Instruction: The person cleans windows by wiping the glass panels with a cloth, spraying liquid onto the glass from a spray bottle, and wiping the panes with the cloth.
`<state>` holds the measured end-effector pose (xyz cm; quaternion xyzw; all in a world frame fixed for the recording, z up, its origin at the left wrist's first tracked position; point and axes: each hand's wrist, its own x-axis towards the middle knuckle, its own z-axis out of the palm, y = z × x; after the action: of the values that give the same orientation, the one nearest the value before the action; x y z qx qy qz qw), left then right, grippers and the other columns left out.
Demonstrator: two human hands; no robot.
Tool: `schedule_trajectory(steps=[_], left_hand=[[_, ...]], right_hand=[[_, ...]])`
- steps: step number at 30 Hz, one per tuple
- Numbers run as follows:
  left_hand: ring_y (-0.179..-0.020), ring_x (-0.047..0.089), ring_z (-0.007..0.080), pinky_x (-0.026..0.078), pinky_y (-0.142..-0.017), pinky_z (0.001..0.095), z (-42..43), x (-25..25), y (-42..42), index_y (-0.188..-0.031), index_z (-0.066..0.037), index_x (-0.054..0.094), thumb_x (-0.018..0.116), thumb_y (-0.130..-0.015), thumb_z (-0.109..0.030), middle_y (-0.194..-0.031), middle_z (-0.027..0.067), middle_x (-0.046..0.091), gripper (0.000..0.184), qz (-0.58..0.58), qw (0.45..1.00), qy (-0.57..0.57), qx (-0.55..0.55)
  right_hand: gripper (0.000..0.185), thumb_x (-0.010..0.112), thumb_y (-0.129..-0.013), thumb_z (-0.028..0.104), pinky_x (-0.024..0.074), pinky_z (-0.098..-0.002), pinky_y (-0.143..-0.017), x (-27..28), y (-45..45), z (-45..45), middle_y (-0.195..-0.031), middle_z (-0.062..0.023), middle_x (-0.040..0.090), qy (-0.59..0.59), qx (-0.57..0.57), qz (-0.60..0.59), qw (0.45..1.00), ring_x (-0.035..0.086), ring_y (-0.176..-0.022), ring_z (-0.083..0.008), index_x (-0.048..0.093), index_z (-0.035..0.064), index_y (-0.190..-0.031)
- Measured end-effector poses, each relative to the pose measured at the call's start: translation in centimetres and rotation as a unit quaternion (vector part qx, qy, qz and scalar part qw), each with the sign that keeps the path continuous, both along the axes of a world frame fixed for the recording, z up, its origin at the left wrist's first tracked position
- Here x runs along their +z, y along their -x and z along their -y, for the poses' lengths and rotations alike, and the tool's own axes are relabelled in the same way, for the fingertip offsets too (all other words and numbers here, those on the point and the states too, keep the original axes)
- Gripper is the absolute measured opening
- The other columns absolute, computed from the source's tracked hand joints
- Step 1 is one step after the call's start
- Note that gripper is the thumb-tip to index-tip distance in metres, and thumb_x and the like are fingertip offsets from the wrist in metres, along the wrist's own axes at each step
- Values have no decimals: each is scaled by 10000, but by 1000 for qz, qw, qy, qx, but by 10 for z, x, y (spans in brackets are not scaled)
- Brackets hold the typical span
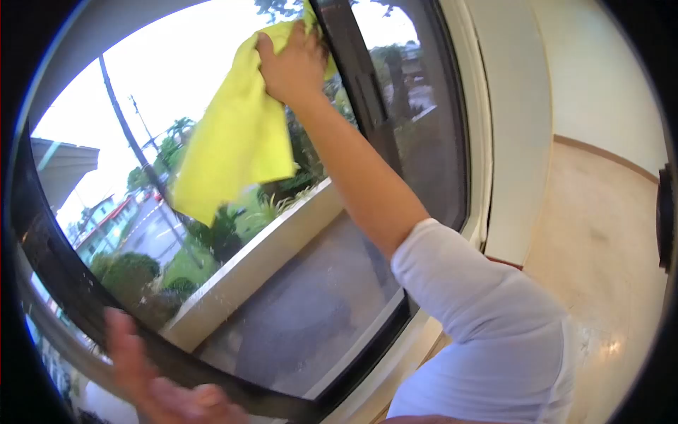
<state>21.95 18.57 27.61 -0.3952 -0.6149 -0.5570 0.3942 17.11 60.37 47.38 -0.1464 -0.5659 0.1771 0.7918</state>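
A yellow cloth (236,131) hangs against the upper part of a window pane (282,325), beside the dark vertical frame bar (360,78). My right hand (293,63) presses the top of the cloth to the glass, its fingers partly over the fabric, and the lower part of the cloth dangles loose. At the lower left, my left hand (166,385) is raised near the bottom window frame (233,385), blurred, with its fingers apart and nothing in it.
Past the glass are a ledge (247,265), bushes, a pole and a street. A second dark-framed pane (431,141) stands right of the bar. Farther right are a pale wall (600,78) and a light floor (586,212).
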Motion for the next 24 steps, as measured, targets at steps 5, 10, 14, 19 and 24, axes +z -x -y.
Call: schedule_trajectory(steps=[5,10,14,19,24], left_hand=[[-1410,393,336,269,-1184,461,-23,-33,-2,-1461,-7,425,537,-975,-522,-1483,213,430,717,-31,997,67,33],[-1403,374,418,323,-1128,563,4,-19,-2,-1476,-72,463,581,-974,-533,-1523,213,404,692,-64,985,146,69],[-1382,425,321,304,-1165,420,-7,-98,13,-1436,-21,468,600,-957,-461,-1466,210,437,663,-25,996,87,11],[-1344,464,312,333,-1138,400,-6,-96,-12,-1408,-30,490,593,-973,-444,-1442,195,448,610,31,994,103,-12],[-1307,495,306,367,-1109,403,-3,-119,-21,-1384,-28,503,607,-941,-357,-1427,187,472,561,27,998,55,-32]], right_hand=[[925,492,-931,618,308,-572,-1145,106,-23,21,-1480,-366,389,9,-127,136,982,365,-1394,-507,316,-88,-1502],[975,432,-932,683,292,-536,-1168,135,6,-18,-1484,-377,381,-54,-33,-5,998,388,-1389,-498,337,-110,-1490],[950,478,-920,673,336,-563,-1133,35,16,11,-1437,-384,433,-71,-141,19,987,443,-1349,-495,383,-97,-1468],[847,631,-864,557,259,-609,-1131,-16,65,171,-1306,-353,505,-340,-61,48,937,432,-1260,-529,478,-153,-1299],[808,636,-862,579,311,-558,-1159,-172,61,201,-1445,-214,479,-475,180,176,843,405,-1383,-424,478,19,-1424]])
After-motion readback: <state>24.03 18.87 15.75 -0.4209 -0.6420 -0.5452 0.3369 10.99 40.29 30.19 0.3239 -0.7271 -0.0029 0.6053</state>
